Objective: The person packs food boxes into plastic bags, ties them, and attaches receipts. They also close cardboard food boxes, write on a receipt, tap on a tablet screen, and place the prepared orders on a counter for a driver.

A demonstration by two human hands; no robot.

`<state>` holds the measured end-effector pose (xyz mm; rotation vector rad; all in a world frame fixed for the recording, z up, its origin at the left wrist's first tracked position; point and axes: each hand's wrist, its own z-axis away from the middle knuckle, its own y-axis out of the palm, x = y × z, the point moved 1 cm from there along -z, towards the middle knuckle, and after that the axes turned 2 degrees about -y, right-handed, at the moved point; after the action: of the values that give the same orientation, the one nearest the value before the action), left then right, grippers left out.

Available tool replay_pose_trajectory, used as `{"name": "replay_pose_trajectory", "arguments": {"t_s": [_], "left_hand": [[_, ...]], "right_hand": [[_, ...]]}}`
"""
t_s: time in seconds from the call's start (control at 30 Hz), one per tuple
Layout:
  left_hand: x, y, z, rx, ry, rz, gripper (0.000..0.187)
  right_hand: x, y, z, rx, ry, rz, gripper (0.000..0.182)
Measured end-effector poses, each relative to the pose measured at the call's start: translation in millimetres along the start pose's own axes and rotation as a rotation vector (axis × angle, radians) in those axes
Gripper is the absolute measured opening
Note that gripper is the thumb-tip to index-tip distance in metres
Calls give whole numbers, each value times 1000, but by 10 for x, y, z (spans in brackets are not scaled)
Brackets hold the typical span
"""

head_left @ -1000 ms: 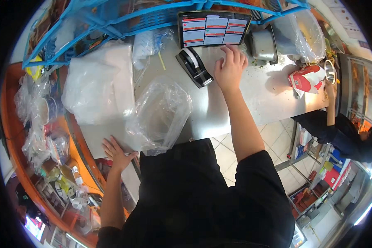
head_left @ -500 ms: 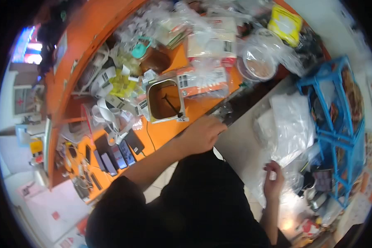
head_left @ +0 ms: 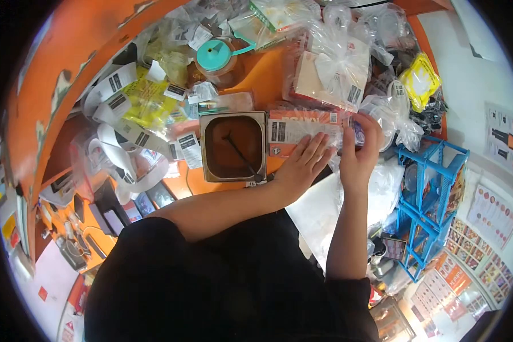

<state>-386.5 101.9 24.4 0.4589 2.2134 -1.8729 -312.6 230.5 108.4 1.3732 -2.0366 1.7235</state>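
My left hand (head_left: 303, 172) lies with its fingers stretched out over the near side of an orange-and-white packet (head_left: 302, 126) in clear plastic. At the packet's right end is my right hand (head_left: 360, 151), its thumb and fingers curled close together around something small with a purple patch. What exactly they pinch I cannot make out. Left of the packet stands a square metal container (head_left: 204, 149) of brown liquid, with a dark-handled utensil (head_left: 242, 153) resting in it. Behind these, a bagged white box (head_left: 328, 80) sits beside a jug with a turquoise lid (head_left: 214, 55).
Paper order slips (head_left: 117, 80) and yellow bags (head_left: 151, 105) crowd the left of the orange counter. Several phones (head_left: 159, 195) lie at the near left. To the right are a blue rack (head_left: 427, 188), clear plastic bags (head_left: 382, 182) and a yellow packet (head_left: 420, 82).
My left hand has moved from a closed pose at the counter edge to lie spread on the packet. My right hand has risen from beside the plastic bags to the packet's right end.
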Motion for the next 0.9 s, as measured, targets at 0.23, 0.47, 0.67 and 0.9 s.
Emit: {"name": "replay_pose_trajectory", "arguments": {"t_s": [0.23, 0.47, 0.67, 0.9], "left_hand": [[308, -553, 302, 112, 99, 613, 53], [327, -680, 435, 180, -289, 625, 64], [280, -634, 476, 224, -282, 559, 65], [231, -471, 460, 139, -271, 399, 65]], "right_hand": [[-235, 315, 128, 574, -153, 290, 57], [-209, 244, 929, 346, 312, 268, 58], [-116, 253, 866, 360, 314, 341, 57], [-282, 329, 704, 405, 235, 118, 50]]}}
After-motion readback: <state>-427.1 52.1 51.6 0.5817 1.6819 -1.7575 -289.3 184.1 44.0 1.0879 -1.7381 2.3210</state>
